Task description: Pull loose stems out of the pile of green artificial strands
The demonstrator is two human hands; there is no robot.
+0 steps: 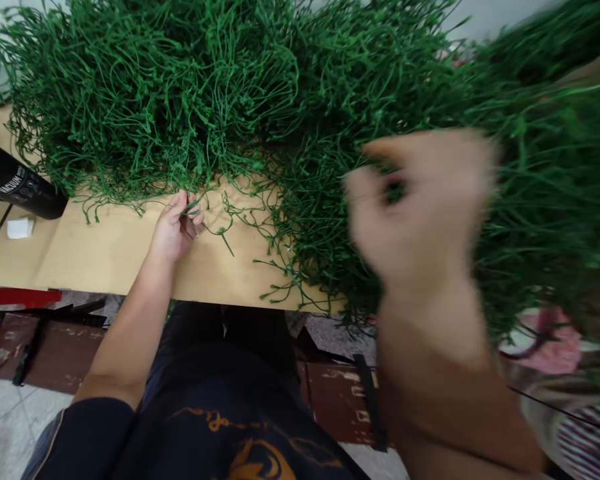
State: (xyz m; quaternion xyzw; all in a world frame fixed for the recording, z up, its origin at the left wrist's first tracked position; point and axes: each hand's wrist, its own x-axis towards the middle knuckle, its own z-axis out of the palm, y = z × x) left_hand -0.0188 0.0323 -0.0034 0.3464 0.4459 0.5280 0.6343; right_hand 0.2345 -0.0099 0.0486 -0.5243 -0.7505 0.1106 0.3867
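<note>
The left hand (177, 227) lay on the bench (105, 257), near the front edge of a big heap of green plastic stems (190, 93). Its fingers (193, 212) were bent in and pinched around one thin green stem (215, 232), which ran out to the right across the bare bench top and ended in a small fork. So the hand was closed on that stem, just beside the heap but not inside it.

The right hand (420, 207) was raised in front of the heap, on the right side, and very blurred. Its fingers looked curled, w/ something small and dark green between thumb and forefinger, but I could not tell if it really gripped it or what it was exactly. This hand was well apart from the left one.

The heap covered most of the bench, from the left-centre to the far right, and some stems hung over the front edge. More green stems, also blurred, filled the right part of the view.

At the left end of the bench lay a black cylinder (15, 187) w/ white lettering, too small to read, and near it a small white block (20, 228). Under the bench were brown boards (45, 347) on the floor, and at the right a pink cloth (555, 347). The person wore a dark shirt (220, 413) w/ orange print.
</note>
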